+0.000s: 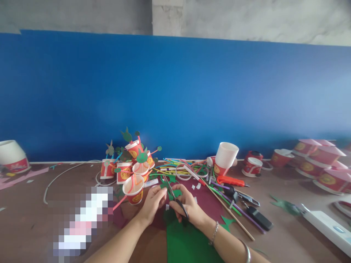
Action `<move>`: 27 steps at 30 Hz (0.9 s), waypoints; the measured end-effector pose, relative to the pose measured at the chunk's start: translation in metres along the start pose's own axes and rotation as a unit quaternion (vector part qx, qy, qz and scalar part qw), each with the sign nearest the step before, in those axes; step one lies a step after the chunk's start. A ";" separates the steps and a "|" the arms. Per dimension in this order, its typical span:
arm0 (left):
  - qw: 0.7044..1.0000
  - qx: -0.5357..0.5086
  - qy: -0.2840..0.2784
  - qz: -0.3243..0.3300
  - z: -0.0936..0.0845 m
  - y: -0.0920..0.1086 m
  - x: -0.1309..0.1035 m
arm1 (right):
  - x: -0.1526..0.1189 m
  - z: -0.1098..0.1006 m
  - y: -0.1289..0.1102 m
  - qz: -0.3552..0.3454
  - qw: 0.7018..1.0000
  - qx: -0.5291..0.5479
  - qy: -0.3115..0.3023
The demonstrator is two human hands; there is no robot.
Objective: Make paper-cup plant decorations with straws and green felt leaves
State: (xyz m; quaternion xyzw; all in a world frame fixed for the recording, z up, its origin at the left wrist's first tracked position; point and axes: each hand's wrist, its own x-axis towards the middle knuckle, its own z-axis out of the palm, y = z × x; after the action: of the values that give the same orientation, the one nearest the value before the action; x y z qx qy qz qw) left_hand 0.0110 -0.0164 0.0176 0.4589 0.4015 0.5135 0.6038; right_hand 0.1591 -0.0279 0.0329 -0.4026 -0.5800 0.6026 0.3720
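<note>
Brown tabletop (30, 228) here, green sheet (189, 244) on it, cups (124, 173) clustered beyond it to the left. At the sheet's far end, left hand (155, 200) and right hand (191, 207) meet: the right grips scissors (172, 194), the left pinches a small green piece (163, 185).

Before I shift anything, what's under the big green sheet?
Dark red paper shows beyond the far edge of the green sheet and seems to run beneath it. Anything fully underneath is covered, so it cannot be seen.
</note>
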 end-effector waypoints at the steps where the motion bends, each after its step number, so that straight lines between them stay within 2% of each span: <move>1: 1.000 0.000 -0.002 0.001 0.000 0.000 0.000 | 0.000 0.000 0.000 0.001 1.000 0.000 0.000; 8: 1.000 0.007 0.005 0.022 -0.001 0.000 0.001 | 0.001 -0.001 0.002 -0.004 1.000 0.002 -0.004; 12: 0.998 0.056 0.018 0.037 0.001 0.002 0.000 | 0.001 -0.003 0.003 -0.009 1.000 0.013 -0.009; 18: 0.993 0.108 0.005 0.056 0.003 0.004 -0.002 | 0.001 -0.002 0.004 -0.005 1.000 0.019 -0.008; 27: 0.995 0.086 0.000 0.041 0.002 0.001 0.000 | 0.002 0.000 0.002 -0.008 1.000 0.018 -0.011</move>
State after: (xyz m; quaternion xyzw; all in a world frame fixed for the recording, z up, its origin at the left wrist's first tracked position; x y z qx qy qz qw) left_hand 0.0128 -0.0170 0.0194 0.5253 0.4252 0.5012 0.5404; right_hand 0.1589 -0.0264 0.0306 -0.3848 -0.5759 0.6145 0.3778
